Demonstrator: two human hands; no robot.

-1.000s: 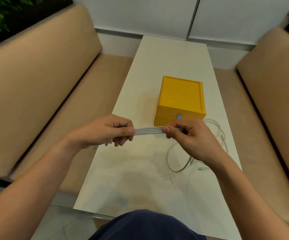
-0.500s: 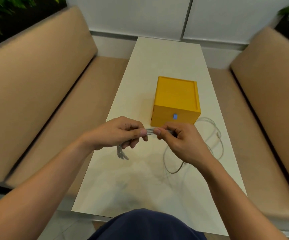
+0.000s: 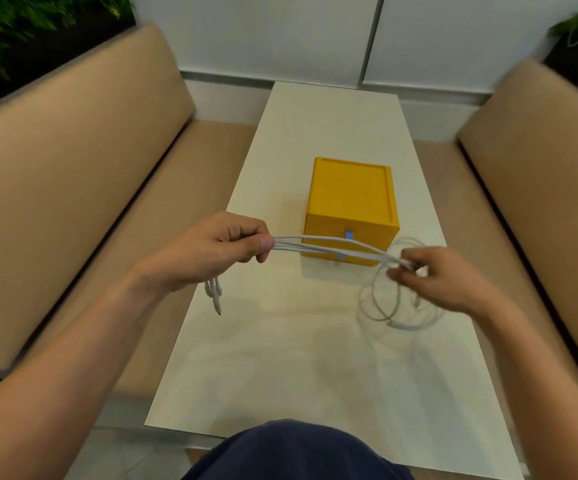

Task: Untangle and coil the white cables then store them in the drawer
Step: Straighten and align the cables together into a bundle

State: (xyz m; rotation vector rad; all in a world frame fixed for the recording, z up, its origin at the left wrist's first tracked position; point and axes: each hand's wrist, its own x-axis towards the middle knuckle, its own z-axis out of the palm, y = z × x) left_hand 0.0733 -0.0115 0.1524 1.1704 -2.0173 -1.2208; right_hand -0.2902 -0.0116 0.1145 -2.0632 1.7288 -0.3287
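— Head view: where are your hands?

— Above a smooth pale table (image 3: 280, 358), your left hand (image 3: 211, 251) is closed in a fist around several thin white cables (image 3: 329, 249), plug ends dangling below it. Your right hand (image 3: 436, 278) pinches the same strands between fingertips.

— And the rest?

— Loose round loops of cable lie on the table under your right hand. Just beyond stands a square yellow drawer box (image 3: 349, 199), drawer closed, flanked by tan cushioned benches (image 3: 72, 188).

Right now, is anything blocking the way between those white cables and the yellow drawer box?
No object lies between them, but the yellow drawer box looks shut. The white cables hang stretched between both hands just before it.
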